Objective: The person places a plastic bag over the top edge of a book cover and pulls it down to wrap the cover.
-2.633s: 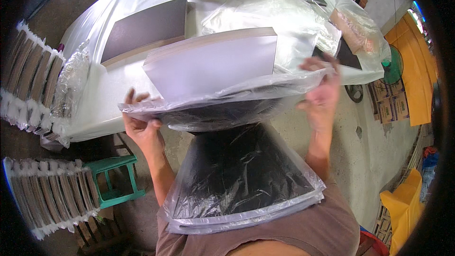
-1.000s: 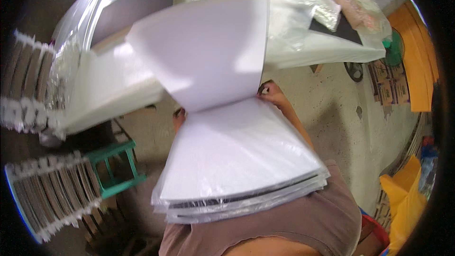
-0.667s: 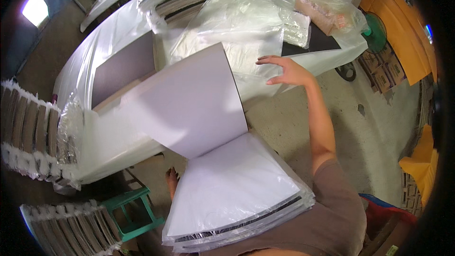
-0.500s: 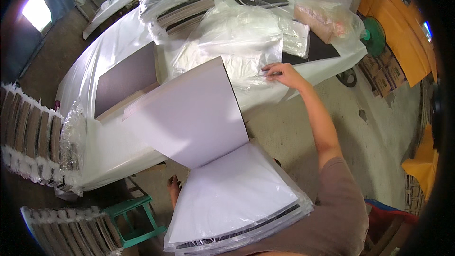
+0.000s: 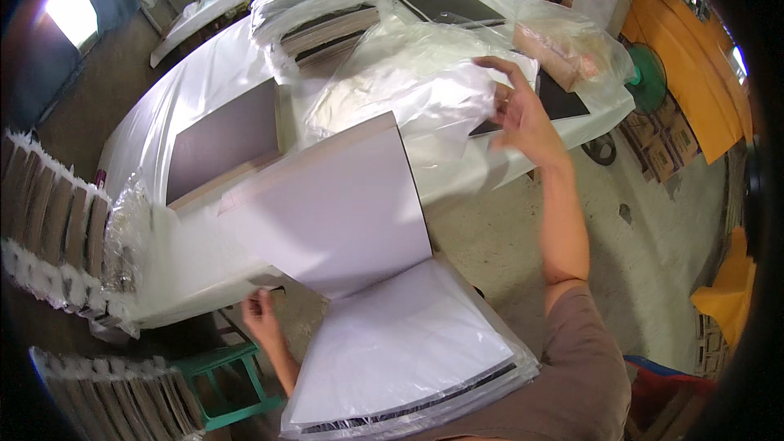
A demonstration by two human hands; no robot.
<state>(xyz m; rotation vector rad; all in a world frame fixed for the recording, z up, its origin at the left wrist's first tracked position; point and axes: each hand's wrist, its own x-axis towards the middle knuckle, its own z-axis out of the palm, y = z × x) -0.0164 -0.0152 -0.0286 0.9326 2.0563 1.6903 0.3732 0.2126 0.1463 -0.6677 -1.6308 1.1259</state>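
Note:
A large open album-like book lies in front of me. Its raised white leaf slants over the table edge, and its lower part is wrapped in clear plastic against my body. My right hand is lifted beside a pile of clear plastic bags, index finger stretched and fingers apart, slightly blurred. Whether a fingertip touches the plastic I cannot tell. Left of the book, my left hand is by the table's near edge, its fingers loosely bent and apart, with no held thing visible.
A dark-covered book lies on the plastic-covered table. Behind it stands a plastic-wrapped stack; a bagged block sits at right. Wrapped stacks and a green stool are at left. A green fan stands at right.
My right hand has risen and moved right, its fingers spreading, and the plastic bags beside it have shifted. My left hand has come up and left, nearer the table edge.

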